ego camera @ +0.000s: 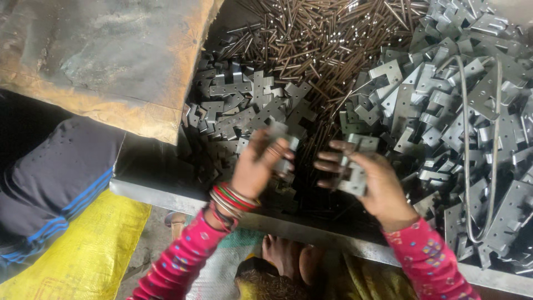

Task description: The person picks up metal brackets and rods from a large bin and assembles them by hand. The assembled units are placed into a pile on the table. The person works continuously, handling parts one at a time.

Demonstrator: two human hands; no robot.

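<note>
Two hands: yours, both raised over the metal tray edge (166, 195) and each closed on a stamped piece.
Far left: a dark cloth with blue stripes (53, 183) lies over a yellow sack (83, 255), beneath a worn brown sheet (105, 61).
Flat cross-shaped plates (244, 105): a dark heap just above your left hand, lying loose and overlapping.
Left hand (256, 166): you pinch a small grey bracket (282, 145) between thumb and fingers, held upright in front of the heap; red and green bangles (232, 201) sit on that wrist.
Thin rods (311, 41): a thick scatter at top centre, running down between the two heaps.
Right hand (369, 180): your fingers curl around a folded grey plate (355, 176), palm turned towards the left hand; the two held pieces are near each other, not touching.
Bent silver brackets (444, 94): a large bright pile to the right of your right hand.
Wire loop (466, 166): it lies over that pile.
Sleeves (427, 261): pink, patterned, on both forearms.
</note>
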